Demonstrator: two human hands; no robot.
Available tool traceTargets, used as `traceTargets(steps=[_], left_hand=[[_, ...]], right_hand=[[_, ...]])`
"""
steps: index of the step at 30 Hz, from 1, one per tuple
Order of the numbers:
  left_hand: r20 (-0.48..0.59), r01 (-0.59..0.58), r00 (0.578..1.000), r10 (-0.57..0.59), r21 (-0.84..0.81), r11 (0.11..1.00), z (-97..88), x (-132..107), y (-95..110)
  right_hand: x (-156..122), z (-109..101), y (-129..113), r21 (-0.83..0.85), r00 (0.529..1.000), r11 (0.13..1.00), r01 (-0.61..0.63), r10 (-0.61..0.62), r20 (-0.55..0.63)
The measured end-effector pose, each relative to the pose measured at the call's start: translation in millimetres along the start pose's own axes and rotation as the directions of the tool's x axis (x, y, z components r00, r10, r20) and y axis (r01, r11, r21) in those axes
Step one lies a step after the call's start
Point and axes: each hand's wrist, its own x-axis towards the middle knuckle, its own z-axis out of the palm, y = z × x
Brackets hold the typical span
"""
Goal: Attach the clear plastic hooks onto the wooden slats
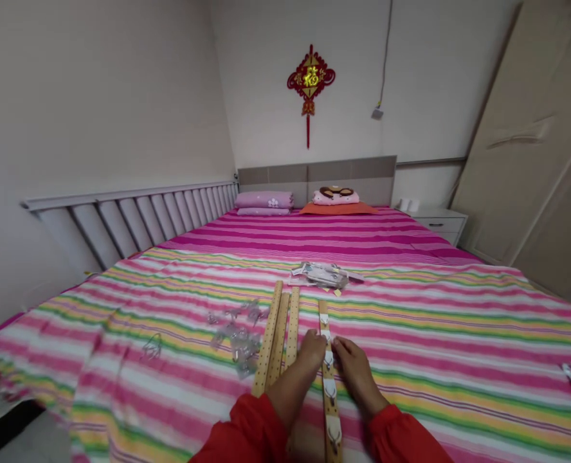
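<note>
Brightly striped, the bed [459,341] carries three wooden strips [267,347] and, to their right, a fourth strip [332,408]. Partway along it, the left hand [310,352] and right hand [356,370] are partly curled at a white hook [325,334]; whether either grips it I cannot tell.

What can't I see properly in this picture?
All in the head view:
Left hand's fingertips: mostly hidden behind that hand.
Plain wooden strips' near ends: hidden by the left arm.
Hooked strip's near end: cut off by the bottom edge.
Small clear bags' contents: too small, blurred.
</note>
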Motion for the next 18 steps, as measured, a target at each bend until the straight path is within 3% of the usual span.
traceTargets(steps=[5,9,11,13,15,18], left_hand=[[0.05,0.024,0.998,-0.022,-0.039,0.999,-5.6,-28,9],[0.066,-0.088,0.993,0.097,-0.133,0.987,-33.7,-58,5],[-0.019,-0.206,0.978,0.206,-0.179,0.962,-59.8,-73,-5],[-0.193,-0.267,0.952,0.238,-0.138,0.954,-90.9,-85,-21],[-0.354,-0.284,0.903,0.245,-0.061,0.957,-121.9,-92,-38],[-0.46,-0.255,0.848,0.265,0.086,0.963,-156.7,-94,-62]], right_hand=[[-16,-6,0,0.042,0.999,0.998,-0.042,0.042,0.019],[-27,-13,3,0.155,0.995,0.983,-0.1,0.102,-0.006],[-31,-17,2,0.195,0.993,0.974,-0.113,0.119,-0.02],[-35,-19,-5,0.245,0.994,0.964,-0.102,0.111,-0.023],[-39,-19,-16,0.303,0.995,0.95,-0.077,0.09,-0.03],[-42,-19,-38,0.384,0.997,0.923,-0.04,0.063,-0.048]])
